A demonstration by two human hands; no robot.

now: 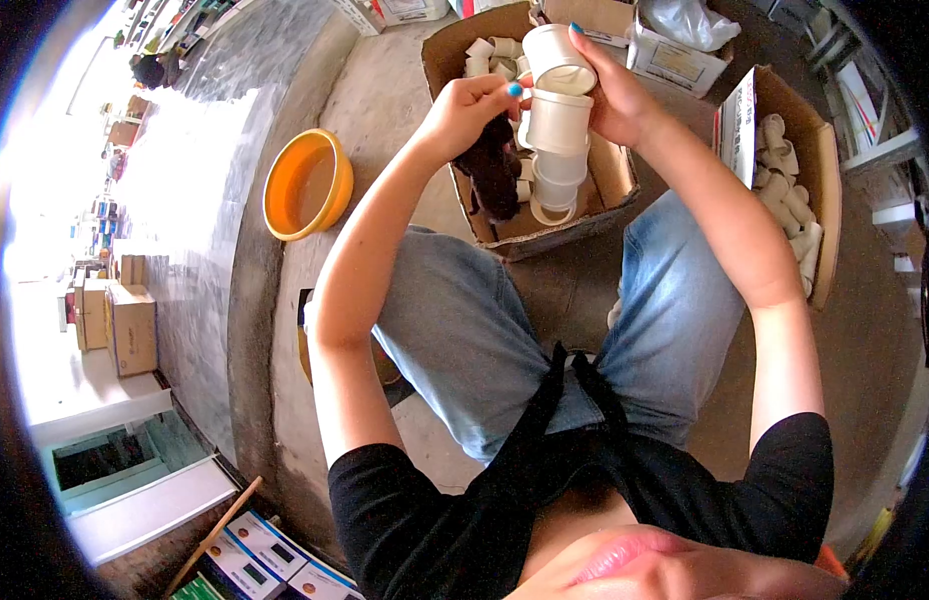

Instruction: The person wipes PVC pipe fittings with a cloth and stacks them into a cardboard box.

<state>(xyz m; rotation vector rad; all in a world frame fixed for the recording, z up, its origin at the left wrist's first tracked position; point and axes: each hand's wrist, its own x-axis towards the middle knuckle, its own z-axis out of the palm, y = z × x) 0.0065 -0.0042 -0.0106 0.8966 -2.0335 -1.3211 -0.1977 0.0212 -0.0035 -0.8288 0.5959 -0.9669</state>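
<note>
My right hand (620,95) is wrapped round a white plastic pipe fitting (560,60), its open end facing down. Directly below it is a column of white and translucent cup-shaped fittings (560,135), over an open cardboard box (560,238). Thumb and fingers of my left hand (480,108) are pinched together beside the column's upper rim; what they hold is too small to tell. A dark brown, soft-looking thing (493,175) lies below my left hand at the box's left side. More white fittings (480,58) lie inside the box.
An orange basin (309,185) stands on the floor at left. At right is another cardboard box (830,200) of pale fittings (785,185). Behind stands a white box with a plastic bag (690,22) on it. Brown cartons (133,330) are far left.
</note>
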